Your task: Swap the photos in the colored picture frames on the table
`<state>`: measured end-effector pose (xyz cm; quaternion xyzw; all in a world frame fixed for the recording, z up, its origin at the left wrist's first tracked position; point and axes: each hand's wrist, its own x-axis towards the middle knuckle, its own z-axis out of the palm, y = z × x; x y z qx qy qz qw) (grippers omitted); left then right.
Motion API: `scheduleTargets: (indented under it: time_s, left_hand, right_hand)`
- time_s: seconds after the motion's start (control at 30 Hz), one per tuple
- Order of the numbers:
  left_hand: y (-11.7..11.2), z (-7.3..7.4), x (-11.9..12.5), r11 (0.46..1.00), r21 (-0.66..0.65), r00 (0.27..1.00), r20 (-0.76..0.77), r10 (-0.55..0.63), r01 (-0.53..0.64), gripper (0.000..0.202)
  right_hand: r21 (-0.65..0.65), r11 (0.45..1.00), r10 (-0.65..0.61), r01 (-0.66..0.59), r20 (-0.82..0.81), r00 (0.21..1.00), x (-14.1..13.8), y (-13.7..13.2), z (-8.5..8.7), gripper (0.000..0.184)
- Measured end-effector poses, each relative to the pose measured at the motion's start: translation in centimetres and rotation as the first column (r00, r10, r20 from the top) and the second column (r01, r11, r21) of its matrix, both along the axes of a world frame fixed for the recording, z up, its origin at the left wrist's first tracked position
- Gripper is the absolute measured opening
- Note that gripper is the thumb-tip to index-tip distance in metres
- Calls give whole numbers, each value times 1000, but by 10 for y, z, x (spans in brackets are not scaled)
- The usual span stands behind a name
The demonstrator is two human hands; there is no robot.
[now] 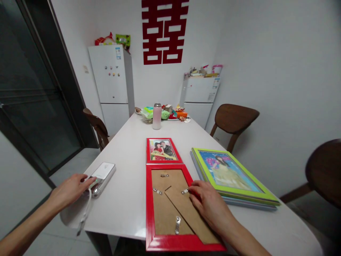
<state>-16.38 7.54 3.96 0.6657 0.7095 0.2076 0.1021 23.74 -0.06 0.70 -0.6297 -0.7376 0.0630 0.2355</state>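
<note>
A red picture frame (149,209) lies face down at the near edge of the white table (125,199), its brown backing board and metal clips showing. My right hand (210,204) rests on the backing, fingertips pinched at the right-hand metal clip (184,191). My left hand (70,188) lies at the table's left edge, fingers resting on a white power bank (103,173) with a white cable (85,211) hanging off the edge. A smaller red frame (162,150) with a photo lies face up just beyond.
A green-framed picture (231,174) sits on a stack of frames to the right. A pink bottle (157,116) and snacks stand at the far end. Brown chairs (234,119) surround the table; two white fridges (113,81) stand behind.
</note>
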Motion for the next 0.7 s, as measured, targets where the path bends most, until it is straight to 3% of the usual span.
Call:
scheduleTargets:
  time_s: [0.1, 0.2, 0.3, 0.4, 0.53, 0.7]
  left_hand:
    - [-17, 22, 32, 966, 240, 992, -101, -73, 96, 49]
    - [-45, 33, 93, 914, 324, 970, -51, -240, 243, 42]
    - [-64, 19, 158, 852, 257, 877, 34, -479, 456, 42]
    - [-64, -9, 200, 875, 100, 875, 64, -480, 473, 58]
    - [-50, -37, 212, 896, 48, 893, 66, -444, 442, 59]
    - [-43, -48, 206, 895, 97, 883, 144, -446, 436, 57]
  right_hand:
    - [8, 999, -38, 38, 80, 996, -3, 1, -3, 24]
    - [12, 998, -63, 62, 121, 991, -6, 2, -2, 24]
    - [5, 996, -84, 84, 145, 986, -8, 3, -2, 24]
    - [9, 995, -96, 95, 149, 984, -9, 3, -2, 25]
    - [10, 996, -92, 91, 93, 991, -8, 4, -6, 25]
    - [34, 998, -53, 52, 18, 998, -7, 6, -8, 22]
